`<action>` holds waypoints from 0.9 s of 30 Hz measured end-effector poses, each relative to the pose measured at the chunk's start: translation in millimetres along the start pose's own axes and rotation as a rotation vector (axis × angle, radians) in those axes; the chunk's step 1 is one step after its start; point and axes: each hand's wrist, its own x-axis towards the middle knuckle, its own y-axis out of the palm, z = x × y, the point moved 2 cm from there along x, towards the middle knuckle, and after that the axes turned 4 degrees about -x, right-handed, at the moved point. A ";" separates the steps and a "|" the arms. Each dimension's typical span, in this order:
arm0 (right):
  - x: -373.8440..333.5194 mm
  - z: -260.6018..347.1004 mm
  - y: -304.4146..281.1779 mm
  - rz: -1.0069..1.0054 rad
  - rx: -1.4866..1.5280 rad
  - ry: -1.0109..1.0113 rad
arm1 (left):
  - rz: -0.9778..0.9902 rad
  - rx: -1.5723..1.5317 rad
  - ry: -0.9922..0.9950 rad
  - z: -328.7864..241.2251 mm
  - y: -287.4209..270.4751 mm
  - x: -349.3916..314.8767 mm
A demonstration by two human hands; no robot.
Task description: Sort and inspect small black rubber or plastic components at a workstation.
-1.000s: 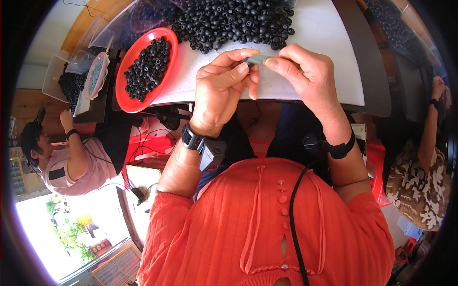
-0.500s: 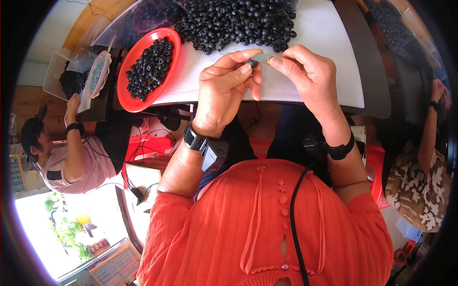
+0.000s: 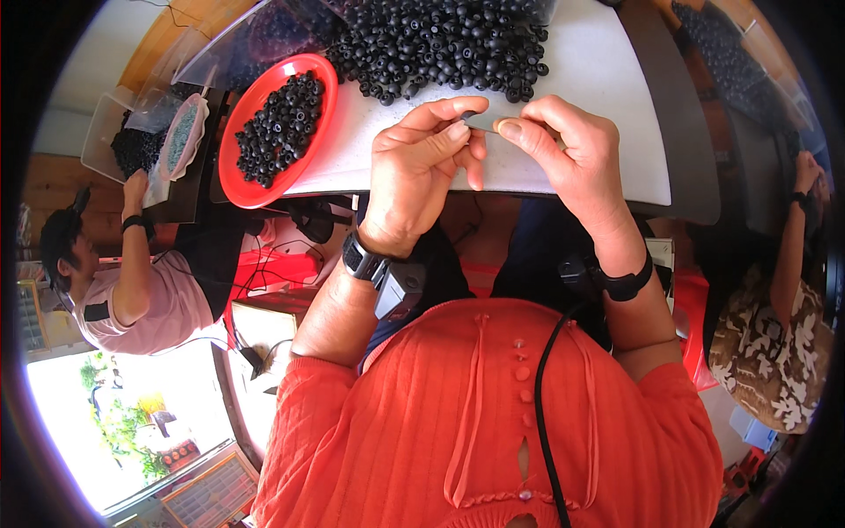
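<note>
Above the near edge of the white work surface my two hands meet. Between thumb and forefinger, my left hand [image 3: 414, 167] pinches a small black hollow rounded part [image 3: 470, 114], mostly covered by the fingers. My right hand [image 3: 572, 145] is closed on a thin, flat grey strip [image 3: 482, 125], whose far end touches or lies against the black part; the exact contact is hidden. Beyond the hands lies a large pile of similar black parts [image 3: 449, 44]. To the left, a red oval plate [image 3: 231, 180] holds more of them.
A clear plastic sheet or bin wall [image 3: 220, 53] stands at the back left. Farther left, a co-worker [image 3: 145, 282] reaches toward a pink-rimmed dish [image 3: 183, 141] and a clear tub [image 3: 101, 145]. Another person [image 3: 775, 343] sits at the right. A black cable [image 3: 547, 414] runs down my front.
The strip has tilted, now showing edge-on and darker, and the black part has turned slightly in my left fingers. Both hands stay in nearly the same place.
</note>
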 end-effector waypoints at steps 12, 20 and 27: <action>3.3 -1.8 1.2 -0.010 -0.053 0.019 | -0.153 0.336 0.121 8.9 12.4 -2.7; -0.1 1.8 1.7 -0.006 0.048 0.036 | -0.149 0.263 0.108 7.2 9.9 -4.7; -1.5 2.4 -1.3 -0.032 0.095 0.018 | -0.293 0.630 0.422 -58.6 -16.6 -28.5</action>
